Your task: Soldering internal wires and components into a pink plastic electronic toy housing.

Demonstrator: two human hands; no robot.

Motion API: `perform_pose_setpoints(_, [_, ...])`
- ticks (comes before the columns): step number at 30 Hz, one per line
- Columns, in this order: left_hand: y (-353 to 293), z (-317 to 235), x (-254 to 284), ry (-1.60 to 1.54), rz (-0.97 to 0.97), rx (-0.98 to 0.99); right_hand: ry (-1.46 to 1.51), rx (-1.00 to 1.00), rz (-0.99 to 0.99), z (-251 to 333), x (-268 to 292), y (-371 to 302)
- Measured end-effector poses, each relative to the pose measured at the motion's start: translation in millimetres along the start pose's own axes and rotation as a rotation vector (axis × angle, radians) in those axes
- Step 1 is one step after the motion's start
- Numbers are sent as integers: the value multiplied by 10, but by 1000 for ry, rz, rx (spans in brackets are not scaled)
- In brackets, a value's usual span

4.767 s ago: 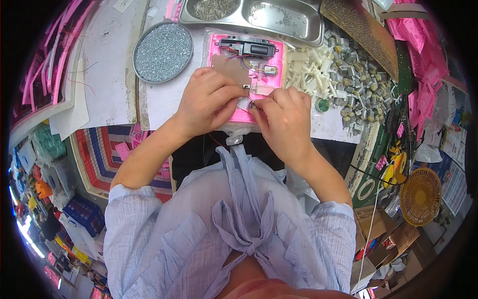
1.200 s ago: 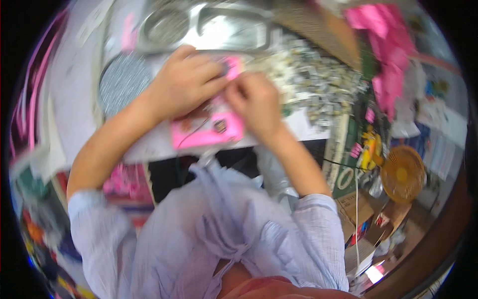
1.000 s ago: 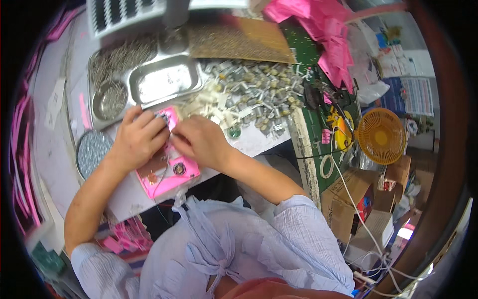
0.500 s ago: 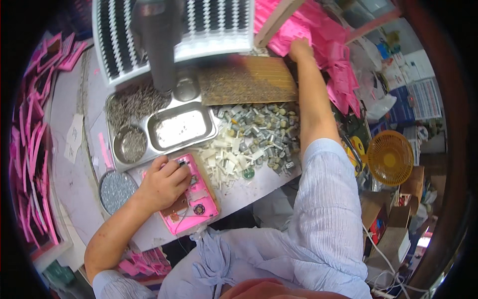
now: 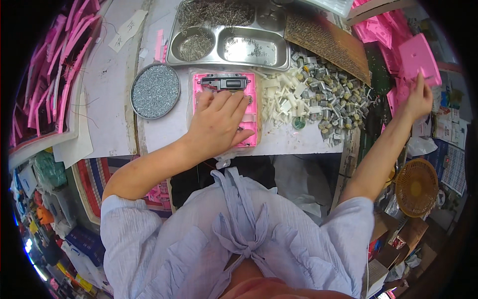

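Note:
My left hand (image 5: 216, 119) lies across a pink plastic casing (image 5: 250, 134) on the table, its fingers stretched out and the thumb apart. A black oblong part (image 5: 226, 82) shows at the casing's far end; my palm and fingers hide much of the inside. Out to the right, my right hand (image 5: 419, 101) pinches the lower edge of a flat pink plastic panel (image 5: 418, 57), raised beside a heap of pink parts (image 5: 373, 31). White plastic pieces (image 5: 286, 97) and small metal-and-plastic parts (image 5: 331, 102) are piled just right of the casing.
Beyond the casing sits a metal compartment tray (image 5: 290, 62) holding many screws. A round dish (image 5: 155, 92) of small grey metal pieces stands left of it. A brown board (image 5: 331, 40) leans over the pile. Pink casings (image 5: 55, 65) fill the far left; a yellow basket (image 5: 417, 187) is at right.
The view has shifted. My right hand has come away from the pink heap, now lifting a pink panel. My left hand has flattened over the casing, which now sits straighter.

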State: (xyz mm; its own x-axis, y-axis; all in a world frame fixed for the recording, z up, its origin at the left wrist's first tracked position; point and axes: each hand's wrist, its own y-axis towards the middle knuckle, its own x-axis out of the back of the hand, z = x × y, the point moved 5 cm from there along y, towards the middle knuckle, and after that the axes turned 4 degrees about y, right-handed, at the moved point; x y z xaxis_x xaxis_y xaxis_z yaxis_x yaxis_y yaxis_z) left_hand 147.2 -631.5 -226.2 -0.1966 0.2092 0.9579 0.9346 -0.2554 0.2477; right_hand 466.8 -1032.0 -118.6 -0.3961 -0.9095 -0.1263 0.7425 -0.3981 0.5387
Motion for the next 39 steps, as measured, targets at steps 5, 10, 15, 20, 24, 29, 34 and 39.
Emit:
perform_pose_setpoints(5, [-71,3,58,-55,-85,-33,109,-41,239,965,214,-1273])
perform_pose_setpoints(10, [-125,536,569,-892,-212,170,16,-114,986,1516,-521,-1989])
perform_pose_setpoints(15, [153,564,848,-1152,34,263,32,195,1182,1569,-1790,-2238])
perform_pose_setpoints(20, [-92,1012,740,-1526,-397,532,195,-268,873,1402,-1722,-2860])
perform_pose_setpoints(24, [-301,777,347,-947,-195,591,211,-506,890,986,-1305,-3498])
perform_pose_setpoints(29, [-399,480,188,-588,-120,448,-270,-449,1097,810,-777,-3770])
perform_pose_setpoints(34, [-409,490,87,-448,-34,470,-346,-333,1101,719,-818,-3788])
perform_pose_setpoints(39, [-458,559,27,-530,-153,478,-235,-400,1120,645,-903,-3767])
